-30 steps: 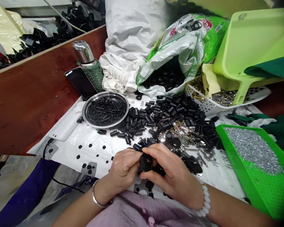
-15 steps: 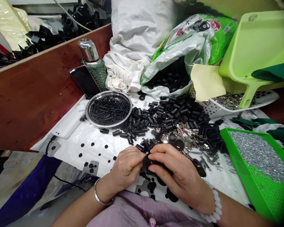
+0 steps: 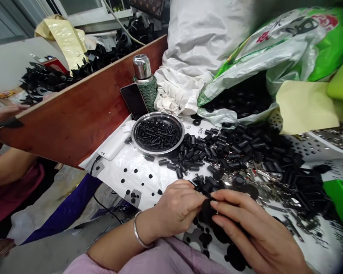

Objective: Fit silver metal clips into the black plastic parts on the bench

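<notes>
While pinched between both hands, a round black piece, low and just right of centre in the view: a dark, disc-like shape, partly covered by fingers, its finer detail too dark to make out. Left hand clenched on one side of the piece, fingertips pressed against its edge. Right hand curved around the other side, fingers laid across the front. No release in either hand, only a firm two-handed grasp, held just above a white sheet with black dots.

Work in hand, by all appearances: close handling of this single piece. With both hands taken up, any reach for another part calling for one hand to be freed first.

Just ahead of the hands, a heap of short black tubes mixed with silver metal bits. To the left of the heap, a steel tray full of small ribbed black pieces. Behind, a green-and-white plastic bag spilling black rings. To the right, a white perforated basket and the corner of a green tray. At far left, beyond a wooden board, another person's arm.
</notes>
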A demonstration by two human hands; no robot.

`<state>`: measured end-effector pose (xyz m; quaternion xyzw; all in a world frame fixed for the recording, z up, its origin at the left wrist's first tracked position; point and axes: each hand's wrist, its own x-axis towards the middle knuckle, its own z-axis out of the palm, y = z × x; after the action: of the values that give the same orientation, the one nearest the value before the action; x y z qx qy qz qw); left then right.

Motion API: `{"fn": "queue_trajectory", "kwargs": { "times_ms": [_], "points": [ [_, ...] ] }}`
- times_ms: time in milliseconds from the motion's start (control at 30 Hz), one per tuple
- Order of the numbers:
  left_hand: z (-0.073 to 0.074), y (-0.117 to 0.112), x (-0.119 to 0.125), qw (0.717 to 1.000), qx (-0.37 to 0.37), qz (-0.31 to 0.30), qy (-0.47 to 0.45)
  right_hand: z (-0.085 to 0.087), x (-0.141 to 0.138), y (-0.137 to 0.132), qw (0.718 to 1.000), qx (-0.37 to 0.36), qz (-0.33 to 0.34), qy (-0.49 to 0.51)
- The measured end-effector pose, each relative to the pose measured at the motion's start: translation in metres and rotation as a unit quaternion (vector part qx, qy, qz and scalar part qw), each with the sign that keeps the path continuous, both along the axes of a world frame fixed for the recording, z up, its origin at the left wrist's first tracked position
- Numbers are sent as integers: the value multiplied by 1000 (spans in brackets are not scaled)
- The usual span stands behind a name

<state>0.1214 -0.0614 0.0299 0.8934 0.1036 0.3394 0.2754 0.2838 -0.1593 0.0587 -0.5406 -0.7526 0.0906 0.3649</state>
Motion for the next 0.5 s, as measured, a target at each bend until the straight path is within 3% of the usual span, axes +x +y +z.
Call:
{"fn": "queue_trajectory", "kwargs": {
  "times_ms": [133,233,300,400,500],
  "points": [
    [4,-1,-1,998,-25,-11,55,-9,3,1,999,-12,-11,34],
    [4,2,-10,996,-45,25,69,-12,7,2,993,-32,-45,103],
    [-2,11,-24,992,-50,98,66,-14,13,2,985,-34,-75,150],
    [-18,37,-54,948,-39,312,55,-16,23,0,973,-15,-118,197],
    [-32,69,-79,913,-29,402,63,-19,29,-1,967,-3,-140,211]
  ]
}}
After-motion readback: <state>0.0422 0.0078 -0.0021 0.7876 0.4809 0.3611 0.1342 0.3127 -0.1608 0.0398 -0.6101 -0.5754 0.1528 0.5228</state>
